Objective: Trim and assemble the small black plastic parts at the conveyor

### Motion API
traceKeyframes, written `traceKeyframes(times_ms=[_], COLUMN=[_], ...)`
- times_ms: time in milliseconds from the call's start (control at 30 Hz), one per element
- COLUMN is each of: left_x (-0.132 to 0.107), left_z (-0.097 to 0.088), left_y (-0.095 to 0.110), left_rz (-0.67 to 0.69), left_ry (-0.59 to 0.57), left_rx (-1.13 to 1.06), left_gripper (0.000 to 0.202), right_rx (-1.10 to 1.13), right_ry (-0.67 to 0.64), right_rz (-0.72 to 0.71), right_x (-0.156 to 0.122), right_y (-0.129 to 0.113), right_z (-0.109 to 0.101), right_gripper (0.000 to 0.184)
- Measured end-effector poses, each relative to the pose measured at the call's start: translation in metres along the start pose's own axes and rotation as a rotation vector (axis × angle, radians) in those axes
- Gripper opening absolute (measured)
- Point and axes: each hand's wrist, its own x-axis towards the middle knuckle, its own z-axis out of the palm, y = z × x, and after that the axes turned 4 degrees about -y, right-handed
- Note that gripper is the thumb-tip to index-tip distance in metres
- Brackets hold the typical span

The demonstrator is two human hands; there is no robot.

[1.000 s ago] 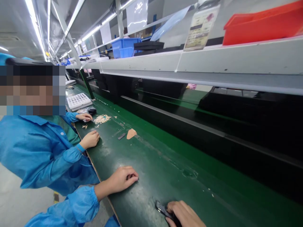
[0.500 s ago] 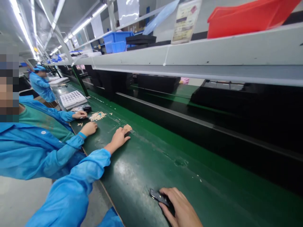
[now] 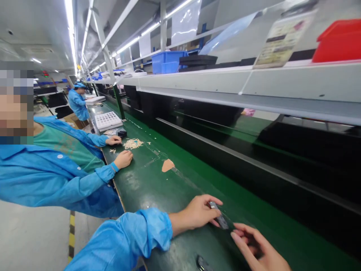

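Note:
My left hand [image 3: 200,212] grips a small dark grey, oblong plastic part [image 3: 218,215] between thumb and fingers, above the green bench. Just to its right, my right hand [image 3: 256,246] has its fingers bent, thumb and forefinger apart, close to the end of that part; nothing shows plainly between them. A black, glossy plastic part [image 3: 203,263] lies on the bench below my hands, cut off by the lower picture edge. Farther up the bench lies a flat tan piece [image 3: 168,165], away from both hands.
To the left sits a co-worker in a blue jacket [image 3: 81,177], hands beside a heap of small pale strips [image 3: 133,143]. Beyond stands a white tray [image 3: 108,120] with dark squares. A shelf [image 3: 197,81] with blue bin [image 3: 169,62] and red bin [image 3: 338,41] overhangs the bench.
My left hand has left the tan piece and come toward my right hand with the dark grey part. My right hand has let go of the black part. The view has turned left.

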Motion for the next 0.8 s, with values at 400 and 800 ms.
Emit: traceKeyframes(times_ms=[400, 800], left_x=[-0.012, -0.021], left_z=[0.002, 0.010], left_y=[-0.012, -0.013], left_rz=[-0.108, 0.012], left_ry=[-0.333, -0.357], left_rx=[-0.116, 0.135], left_gripper=[0.043, 0.019], right_rx=[0.533, 0.493], right_ry=[0.178, 0.090], right_rz=[0.275, 0.179], right_x=[0.004, 0.000], right_y=[-0.021, -0.028], right_z=[0.018, 0.024], right_gripper=[0.044, 0.025])
